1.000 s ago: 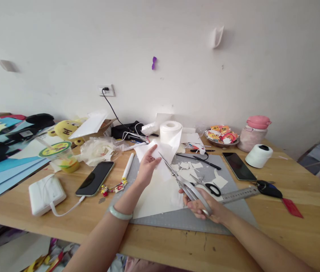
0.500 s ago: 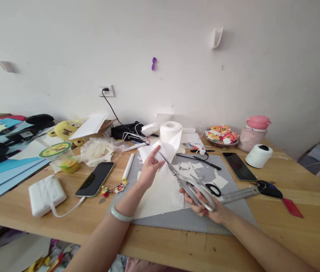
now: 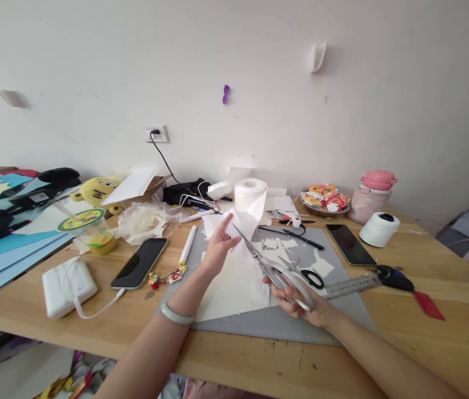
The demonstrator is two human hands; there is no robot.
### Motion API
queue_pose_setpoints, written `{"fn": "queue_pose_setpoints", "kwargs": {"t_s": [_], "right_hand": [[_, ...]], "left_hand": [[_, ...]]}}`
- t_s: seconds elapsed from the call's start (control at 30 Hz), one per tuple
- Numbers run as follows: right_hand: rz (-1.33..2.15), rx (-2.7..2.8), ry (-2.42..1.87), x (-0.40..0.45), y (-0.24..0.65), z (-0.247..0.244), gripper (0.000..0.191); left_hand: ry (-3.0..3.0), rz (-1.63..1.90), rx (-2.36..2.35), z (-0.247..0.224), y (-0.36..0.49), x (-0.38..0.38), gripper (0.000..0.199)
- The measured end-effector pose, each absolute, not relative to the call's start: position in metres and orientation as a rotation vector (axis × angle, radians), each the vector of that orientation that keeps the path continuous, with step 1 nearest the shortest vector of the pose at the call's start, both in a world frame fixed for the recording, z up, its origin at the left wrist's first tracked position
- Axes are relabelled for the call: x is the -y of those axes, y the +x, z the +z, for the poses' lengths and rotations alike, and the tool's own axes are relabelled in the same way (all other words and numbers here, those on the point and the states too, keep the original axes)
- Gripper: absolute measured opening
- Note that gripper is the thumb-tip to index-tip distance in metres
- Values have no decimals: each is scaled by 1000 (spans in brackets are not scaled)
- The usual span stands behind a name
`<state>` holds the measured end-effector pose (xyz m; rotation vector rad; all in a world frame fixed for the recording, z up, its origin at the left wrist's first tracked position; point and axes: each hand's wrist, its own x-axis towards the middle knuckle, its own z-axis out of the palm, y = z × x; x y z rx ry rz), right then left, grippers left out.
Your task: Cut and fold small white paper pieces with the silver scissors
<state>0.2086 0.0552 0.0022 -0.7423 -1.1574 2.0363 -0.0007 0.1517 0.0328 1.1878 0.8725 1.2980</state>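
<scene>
My left hand (image 3: pixel 221 244) holds a sheet of white paper (image 3: pixel 214 224) at its lower edge, index finger pointing up across it and thumb toward the right. The other fingers are partly hidden. My right hand (image 3: pixel 294 302) is wrapped round the grey handles of large scissors (image 3: pixel 273 270). Their blades point up and left, with the tips close to my left thumb and the paper. A roll of white paper (image 3: pixel 251 189) stands behind the sheet. Beneath both hands, a larger white sheet (image 3: pixel 232 293) lies on a grey cutting mat (image 3: pixel 254 323).
Paper scraps (image 3: pixel 276 247), black-handled scissors (image 3: pixel 312 278), a pen (image 3: pixel 307 239) and a steel ruler (image 3: pixel 352 285) lie right of the hands. Phones flank the mat, one on the left (image 3: pixel 139 263), one on the right (image 3: pixel 350 244). A drink cup (image 3: pixel 97 238) stands left, a pink-lidded bottle (image 3: pixel 370 202) right.
The scissor handles have come closer together in my right hand. My left hand and the paper have stayed nearly in place.
</scene>
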Motion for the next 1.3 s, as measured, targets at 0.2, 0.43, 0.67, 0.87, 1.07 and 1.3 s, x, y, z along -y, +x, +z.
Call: {"fn": "queue_pose_setpoints", "kwargs": {"t_s": [0.2,0.43,0.67,0.87,1.07,1.3], "right_hand": [[2124,1079,-632,-56,210,4,52],[2048,1133,-773,-56,208,6,41],[2041,1151,-785,-56,208,5,39],[2177,996,-709,-60,211,3,51],[2044,1114,-832,-56,207,7,37],[2019,1167,-823,-55,207,6,39]], "left_hand": [[1189,1255,-870,34,1,-151,81],[1204,1246,-875,33,1,-151,83],[1254,1231,-868,26,-1,-155,82],[1275,1205,-893,30,-1,-152,82],[1272,1180,-908,33,-1,-151,84],[1236,1218,-868,31,-2,-154,83]]}}
